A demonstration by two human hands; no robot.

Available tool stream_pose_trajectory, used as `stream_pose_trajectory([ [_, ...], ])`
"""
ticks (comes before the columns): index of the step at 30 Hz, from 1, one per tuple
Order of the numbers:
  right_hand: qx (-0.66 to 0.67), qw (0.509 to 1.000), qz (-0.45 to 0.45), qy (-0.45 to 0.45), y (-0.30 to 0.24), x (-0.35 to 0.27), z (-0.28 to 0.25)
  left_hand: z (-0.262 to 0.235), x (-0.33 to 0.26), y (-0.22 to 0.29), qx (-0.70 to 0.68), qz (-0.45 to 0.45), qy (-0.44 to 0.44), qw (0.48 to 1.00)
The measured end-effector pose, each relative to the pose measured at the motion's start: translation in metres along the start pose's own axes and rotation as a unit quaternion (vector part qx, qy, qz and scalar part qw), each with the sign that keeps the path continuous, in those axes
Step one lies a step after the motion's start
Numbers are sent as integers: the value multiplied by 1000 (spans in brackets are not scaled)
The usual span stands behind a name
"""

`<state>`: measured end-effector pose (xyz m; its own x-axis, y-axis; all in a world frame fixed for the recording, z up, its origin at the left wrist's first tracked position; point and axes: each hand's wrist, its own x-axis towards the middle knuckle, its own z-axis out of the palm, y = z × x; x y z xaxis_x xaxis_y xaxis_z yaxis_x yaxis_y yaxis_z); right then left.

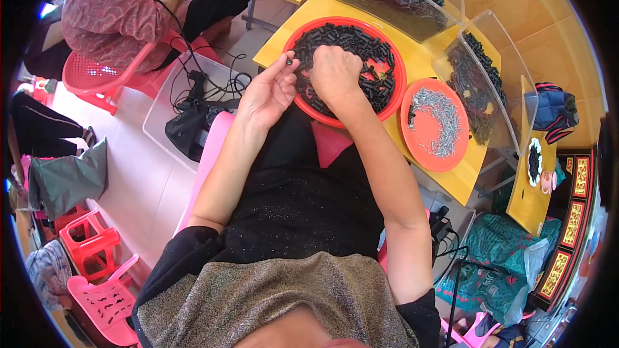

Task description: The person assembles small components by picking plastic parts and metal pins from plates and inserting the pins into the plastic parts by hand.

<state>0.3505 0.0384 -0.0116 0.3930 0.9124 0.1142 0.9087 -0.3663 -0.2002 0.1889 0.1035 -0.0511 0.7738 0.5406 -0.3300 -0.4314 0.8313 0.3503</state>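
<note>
At the left rim of a red basin (400,67), my left hand (267,93) pinches a small black tube-like piece (289,62) between thumb and forefinger, its end facing up. My right hand (335,76) is closed above the basin, knuckles up; anything between its fingers is hidden. Many short black cylinders (351,35) fill the basin, with patches of red bottom showing at the right. To its right, an orange plate (422,134) carries a curved heap of thin silver metal pins (445,116).
Two clear plastic bins (387,0) (480,90) of black pieces stand at the back and right of the yellow table (303,16). Left of me, a translucent tub (158,113) holds cables and a black bag. Another person (122,19) sits at the far left.
</note>
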Motion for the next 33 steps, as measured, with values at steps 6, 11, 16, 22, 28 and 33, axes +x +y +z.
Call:
stream_pose_trajectory([
  [6,37,999,18,6,4,-3,6,-1,1,-1,0,5,-3,1000],
  [11,94,995,-6,25,5,-10,6,-1,1,-1,-4,1,-1,1000],
  [16,279,951,-52,123,9,-15,-15,1,-1,0,4,9,2,1000],
  [22,604,784,-17,144,4,-50,-59,29,-19,-17,48,-28,-52,997],
  [28,525,825,-51,201,4,-81,-56,54,-41,-36,40,-83,-71,993],
  [33,451,846,-55,278,1,-97,-57,56,-41,-38,34,-97,-91,991],
])
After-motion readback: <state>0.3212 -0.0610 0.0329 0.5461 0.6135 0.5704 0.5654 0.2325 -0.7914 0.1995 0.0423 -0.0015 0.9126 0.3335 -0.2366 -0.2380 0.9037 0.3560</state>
